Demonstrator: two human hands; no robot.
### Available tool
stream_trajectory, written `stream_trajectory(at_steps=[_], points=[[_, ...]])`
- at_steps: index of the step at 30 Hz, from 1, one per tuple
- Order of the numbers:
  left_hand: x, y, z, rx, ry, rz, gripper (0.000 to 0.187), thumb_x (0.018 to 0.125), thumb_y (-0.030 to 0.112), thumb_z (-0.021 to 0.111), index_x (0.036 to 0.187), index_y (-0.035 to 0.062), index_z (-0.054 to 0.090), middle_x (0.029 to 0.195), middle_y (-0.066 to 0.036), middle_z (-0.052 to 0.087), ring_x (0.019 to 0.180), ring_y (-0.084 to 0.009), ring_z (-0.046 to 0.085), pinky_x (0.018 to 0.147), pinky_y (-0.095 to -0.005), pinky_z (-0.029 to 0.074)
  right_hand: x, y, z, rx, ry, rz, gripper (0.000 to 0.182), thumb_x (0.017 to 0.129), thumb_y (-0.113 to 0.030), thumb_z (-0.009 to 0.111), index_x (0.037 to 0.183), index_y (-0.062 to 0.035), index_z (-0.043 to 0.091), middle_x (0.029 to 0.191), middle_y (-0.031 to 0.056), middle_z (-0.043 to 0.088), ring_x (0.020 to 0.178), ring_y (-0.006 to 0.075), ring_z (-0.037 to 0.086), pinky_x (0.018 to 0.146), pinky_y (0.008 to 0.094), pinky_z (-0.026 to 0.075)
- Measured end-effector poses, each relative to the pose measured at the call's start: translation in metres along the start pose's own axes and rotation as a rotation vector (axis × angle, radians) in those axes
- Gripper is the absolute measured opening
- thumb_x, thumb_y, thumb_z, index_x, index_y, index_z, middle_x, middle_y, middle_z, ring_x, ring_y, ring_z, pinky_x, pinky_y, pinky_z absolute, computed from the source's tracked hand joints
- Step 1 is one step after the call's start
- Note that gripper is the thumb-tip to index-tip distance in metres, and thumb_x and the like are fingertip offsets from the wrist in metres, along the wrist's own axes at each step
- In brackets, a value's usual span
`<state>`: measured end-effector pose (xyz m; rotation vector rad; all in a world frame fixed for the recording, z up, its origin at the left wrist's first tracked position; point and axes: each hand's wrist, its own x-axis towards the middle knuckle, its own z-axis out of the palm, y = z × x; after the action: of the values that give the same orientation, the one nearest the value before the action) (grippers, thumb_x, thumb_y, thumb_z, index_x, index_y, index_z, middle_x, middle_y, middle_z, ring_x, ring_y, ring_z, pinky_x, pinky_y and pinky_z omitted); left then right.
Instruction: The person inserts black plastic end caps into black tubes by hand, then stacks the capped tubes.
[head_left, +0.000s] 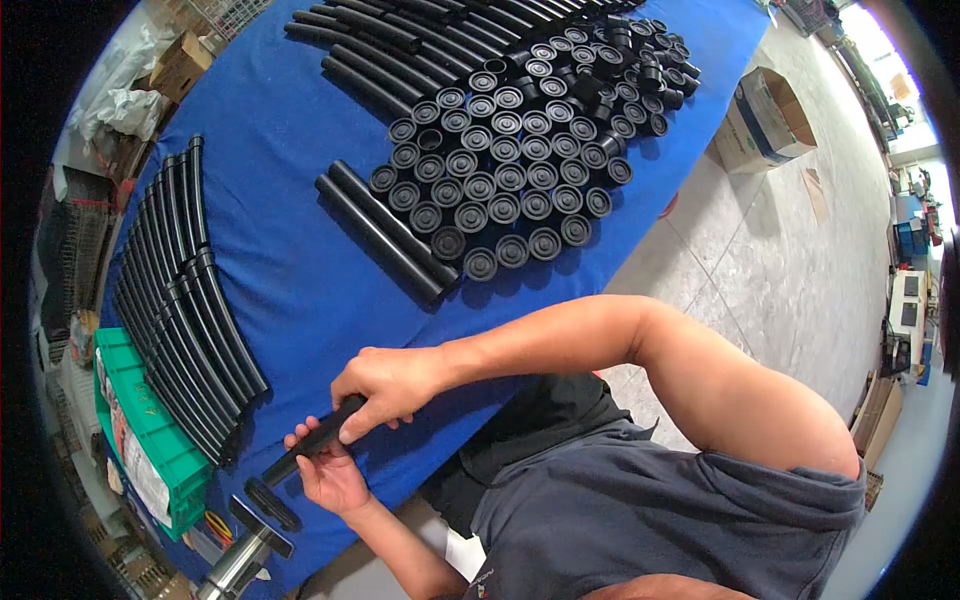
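Note:
My right hand (390,388) is closed around the upper end of a short black tube (318,437). Lower on the same tube, my left hand (335,478) grips it from below, thumb on one side and fingertips showing on the other. The tube slants down to the left, its lower end close to a black ring-shaped part (272,504). That part lies against the flat plate of a shiny metal fixture (240,562) at the table's edge.
A blue cloth (300,270) covers the table. Black round caps (507,178) stand grouped at the back, with two loose tubes (385,230) beside them. More tubes (185,300) lie in rows by a green crate (185,455). A cardboard box (765,125) is on the floor.

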<state>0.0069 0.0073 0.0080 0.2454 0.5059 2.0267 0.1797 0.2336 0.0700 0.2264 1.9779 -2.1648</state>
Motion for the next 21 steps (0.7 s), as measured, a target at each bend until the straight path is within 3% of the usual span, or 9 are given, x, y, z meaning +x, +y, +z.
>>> stream_trajectory(at_steps=[4, 5, 8, 9, 12, 15, 18, 19, 21], points=[[0.003, -0.001, 0.001, 0.041, 0.006, 0.005, 0.032, 0.103, 0.007, 0.054, 0.133, -0.0049, 0.054, 0.141, -0.023, 0.055, 0.139, -0.0377, 0.047, 0.119, -0.0534, 0.039, 0.017, 0.043, 0.020, -0.695, 0.546, -0.761, 0.035, 0.088, -0.026, 0.074, 0.106, 0.0028, 0.065, 0.070, 0.0134, 0.067, 0.058, 0.0276, 0.068, 0.053, 0.0393, 0.054], [0.003, 0.000, -0.002, 0.027, -0.032, -0.001, 0.033, 0.104, 0.008, 0.053, 0.133, -0.0060, 0.053, 0.144, -0.023, 0.053, 0.140, -0.0377, 0.045, 0.119, -0.0531, 0.038, 0.017, 0.046, 0.023, -0.716, 0.546, -0.762, 0.035, 0.088, -0.027, 0.073, 0.104, 0.0031, 0.066, 0.067, 0.0144, 0.067, 0.060, 0.0267, 0.069, 0.053, 0.0382, 0.054], [0.001, 0.001, -0.007, -0.019, -0.069, -0.007, 0.032, 0.104, 0.009, 0.052, 0.133, -0.0071, 0.053, 0.146, -0.023, 0.050, 0.142, -0.0376, 0.044, 0.120, -0.0527, 0.037, -0.007, -0.002, 0.007, -0.087, 0.085, -0.115, 0.031, 0.083, -0.020, 0.073, 0.104, 0.0003, 0.064, 0.082, 0.0181, 0.066, 0.074, 0.0337, 0.069, 0.061, 0.0430, 0.055], [0.001, 0.002, -0.007, -0.033, -0.070, -0.006, 0.032, 0.104, 0.009, 0.052, 0.132, -0.0072, 0.054, 0.147, -0.023, 0.050, 0.142, -0.0375, 0.043, 0.120, -0.0527, 0.037, -0.007, -0.006, 0.002, -0.049, 0.023, -0.016, 0.032, 0.083, -0.021, 0.074, 0.104, 0.0009, 0.064, 0.082, 0.0188, 0.066, 0.074, 0.0337, 0.069, 0.061, 0.0432, 0.056], [0.002, -0.002, -0.001, 0.013, -0.018, -0.019, 0.033, 0.105, 0.009, 0.052, 0.133, -0.0068, 0.053, 0.147, -0.023, 0.050, 0.142, -0.0374, 0.043, 0.120, -0.0530, 0.037, 0.023, 0.037, 0.016, -0.519, 0.574, -0.834, 0.039, 0.088, -0.030, 0.074, 0.104, 0.0043, 0.065, 0.068, 0.0139, 0.067, 0.057, 0.0253, 0.068, 0.051, 0.0372, 0.055], [0.002, 0.000, -0.005, 0.024, -0.045, -0.017, 0.033, 0.105, 0.009, 0.051, 0.134, -0.0068, 0.053, 0.147, -0.023, 0.050, 0.142, -0.0378, 0.042, 0.120, -0.0534, 0.038, 0.015, 0.032, 0.018, -0.630, 0.562, -0.763, 0.039, 0.089, -0.030, 0.074, 0.103, 0.0050, 0.065, 0.069, 0.0140, 0.067, 0.059, 0.0257, 0.069, 0.052, 0.0374, 0.055], [0.001, 0.000, -0.005, 0.040, -0.064, -0.008, 0.034, 0.105, 0.009, 0.050, 0.135, -0.0066, 0.052, 0.148, -0.024, 0.049, 0.143, -0.0382, 0.042, 0.119, -0.0538, 0.039, -0.002, 0.001, 0.003, 0.032, 0.041, -0.025, 0.033, 0.084, -0.021, 0.074, 0.105, 0.0021, 0.062, 0.083, 0.0166, 0.065, 0.073, 0.0338, 0.068, 0.060, 0.0438, 0.056], [0.001, 0.000, -0.005, 0.049, -0.053, -0.004, 0.034, 0.105, 0.009, 0.050, 0.135, -0.0066, 0.052, 0.148, -0.024, 0.049, 0.143, -0.0382, 0.042, 0.118, -0.0539, 0.040, 0.000, 0.003, 0.000, 0.013, 0.038, -0.025, 0.035, 0.082, -0.020, 0.076, 0.106, 0.0014, 0.061, 0.086, 0.0182, 0.065, 0.077, 0.0388, 0.067, 0.066, 0.0470, 0.056], [0.002, -0.001, -0.005, 0.065, -0.033, 0.003, 0.034, 0.106, 0.010, 0.050, 0.135, -0.0064, 0.052, 0.147, -0.023, 0.050, 0.142, -0.0381, 0.043, 0.117, -0.0540, 0.041, 0.015, 0.034, 0.011, -0.391, 0.342, -0.507, 0.039, 0.083, -0.025, 0.077, 0.106, 0.0028, 0.063, 0.082, 0.0173, 0.067, 0.071, 0.0376, 0.068, 0.062, 0.0450, 0.056]])
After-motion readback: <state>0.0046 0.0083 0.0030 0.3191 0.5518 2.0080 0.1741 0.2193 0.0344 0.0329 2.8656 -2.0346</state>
